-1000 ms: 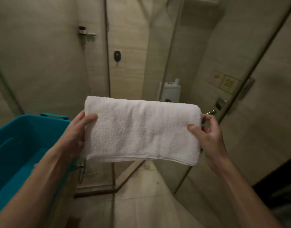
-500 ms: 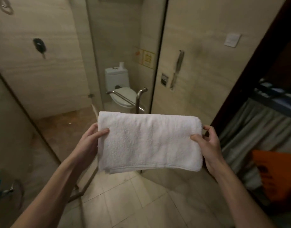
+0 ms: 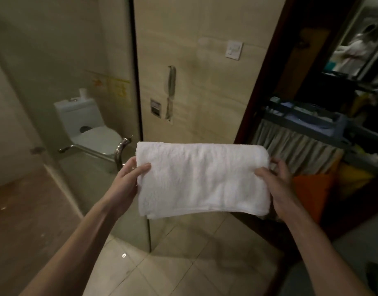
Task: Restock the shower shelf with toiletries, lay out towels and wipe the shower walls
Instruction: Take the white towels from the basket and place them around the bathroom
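A folded white towel [image 3: 202, 178] is held flat in front of me at chest height. My left hand [image 3: 128, 180] grips its left edge, thumb on top and fingers underneath. My right hand [image 3: 276, 180] grips the right edge the same way. The towel hangs in the air above the tiled floor, touching nothing else.
A glass partition [image 3: 139, 116] with a curved metal handle [image 3: 122, 150] stands just behind the towel. Beyond it is a white toilet [image 3: 90, 129]. A dark door frame [image 3: 260, 92] is on the right, with a housekeeping cart [image 3: 316, 133] and an orange bag [image 3: 311, 193] outside.
My view has swung right, from the shower corner and teal bin to the toilet, doorway and cart. Both hands kept the same hold on the towel.
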### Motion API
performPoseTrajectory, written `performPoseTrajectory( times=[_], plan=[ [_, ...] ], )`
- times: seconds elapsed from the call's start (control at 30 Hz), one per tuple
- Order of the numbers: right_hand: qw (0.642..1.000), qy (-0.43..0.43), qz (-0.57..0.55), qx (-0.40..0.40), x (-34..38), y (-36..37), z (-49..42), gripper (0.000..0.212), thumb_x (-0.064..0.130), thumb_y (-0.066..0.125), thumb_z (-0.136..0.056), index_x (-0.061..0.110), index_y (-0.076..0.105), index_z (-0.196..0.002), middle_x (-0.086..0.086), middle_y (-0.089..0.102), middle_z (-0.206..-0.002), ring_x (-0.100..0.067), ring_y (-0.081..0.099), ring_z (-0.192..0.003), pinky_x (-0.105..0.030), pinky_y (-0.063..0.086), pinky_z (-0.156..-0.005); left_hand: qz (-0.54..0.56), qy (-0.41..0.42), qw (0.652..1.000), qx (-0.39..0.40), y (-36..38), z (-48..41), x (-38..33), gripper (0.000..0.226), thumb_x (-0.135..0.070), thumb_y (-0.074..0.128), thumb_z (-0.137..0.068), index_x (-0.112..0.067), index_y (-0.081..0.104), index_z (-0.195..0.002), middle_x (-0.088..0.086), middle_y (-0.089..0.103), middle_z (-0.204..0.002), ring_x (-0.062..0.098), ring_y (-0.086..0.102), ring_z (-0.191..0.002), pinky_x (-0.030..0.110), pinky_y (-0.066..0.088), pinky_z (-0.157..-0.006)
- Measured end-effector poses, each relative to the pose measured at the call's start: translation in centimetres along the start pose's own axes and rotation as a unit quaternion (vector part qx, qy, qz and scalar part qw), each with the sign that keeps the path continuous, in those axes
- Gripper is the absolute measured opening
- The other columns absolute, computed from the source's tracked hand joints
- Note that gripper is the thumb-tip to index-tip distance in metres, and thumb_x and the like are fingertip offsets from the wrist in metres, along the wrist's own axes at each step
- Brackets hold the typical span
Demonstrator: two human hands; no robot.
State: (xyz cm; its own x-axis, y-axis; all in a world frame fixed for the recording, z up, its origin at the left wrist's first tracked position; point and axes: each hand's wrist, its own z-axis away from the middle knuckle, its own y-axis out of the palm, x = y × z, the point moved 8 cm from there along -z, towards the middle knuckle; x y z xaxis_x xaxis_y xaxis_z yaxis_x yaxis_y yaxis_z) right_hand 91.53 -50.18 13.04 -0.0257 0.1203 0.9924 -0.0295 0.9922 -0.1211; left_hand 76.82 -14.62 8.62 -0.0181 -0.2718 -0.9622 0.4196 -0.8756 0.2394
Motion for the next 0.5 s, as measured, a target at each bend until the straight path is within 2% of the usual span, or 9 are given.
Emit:
performPoseTrajectory(
  times=[0.07,0.2,0.43,0.5],
  plan=[
    [1.000,-0.005,0.006,-0.019,0.6,-0.4,-1.7,0.048,0.015,0.072,-0.087,0.031,0.051,-0.127,0.012,0.059,-0.109,-0.011,0.060,-0.093,-0.030,0.049,-0.064,-0.001,-0.002,1.000,0.015,1.1,-2.7,-0.3,0.033,-0.029,0.064,-0.095,-0.028,0.061,-0.128,0.005,0.069,-0.125,0.032,0.066,-0.115,0.057,0.052,-0.099],
    [0.999,-0.009,0.027,-0.036,0.9,-0.4,-5.7,0.055,0.018,0.075,-0.085,0.027,0.050,-0.133,0.010,0.061,-0.113,-0.013,0.062,-0.097,-0.034,0.052,-0.069,0.008,-0.012,1.000,0.021,2.4,-7.7,-0.6,0.035,-0.031,0.066,-0.093,-0.030,0.061,-0.128,0.001,0.070,-0.124,0.028,0.068,-0.113,0.055,0.054,-0.096],
    [0.999,-0.003,0.021,-0.032,-0.7,1.7,-14.7,0.046,0.015,0.073,-0.087,0.031,0.049,-0.124,0.008,0.061,-0.108,-0.013,0.062,-0.092,-0.034,0.052,-0.067,0.020,-0.032,0.999,-0.003,4.4,-16.9,0.3,0.050,-0.033,0.072,-0.088,-0.032,0.055,-0.135,-0.001,0.072,-0.120,0.027,0.070,-0.111,0.051,0.055,-0.093],
    [0.999,-0.004,0.034,-0.033,-1.4,2.6,-18.3,0.044,0.017,0.073,-0.087,0.033,0.049,-0.121,0.007,0.059,-0.110,-0.010,0.059,-0.092,-0.032,0.050,-0.069,0.011,-0.033,0.999,-0.017,4.9,-20.2,0.6,0.044,-0.034,0.072,-0.088,-0.034,0.059,-0.130,-0.001,0.072,-0.120,0.026,0.069,-0.110,0.051,0.056,-0.092]
  ],
)
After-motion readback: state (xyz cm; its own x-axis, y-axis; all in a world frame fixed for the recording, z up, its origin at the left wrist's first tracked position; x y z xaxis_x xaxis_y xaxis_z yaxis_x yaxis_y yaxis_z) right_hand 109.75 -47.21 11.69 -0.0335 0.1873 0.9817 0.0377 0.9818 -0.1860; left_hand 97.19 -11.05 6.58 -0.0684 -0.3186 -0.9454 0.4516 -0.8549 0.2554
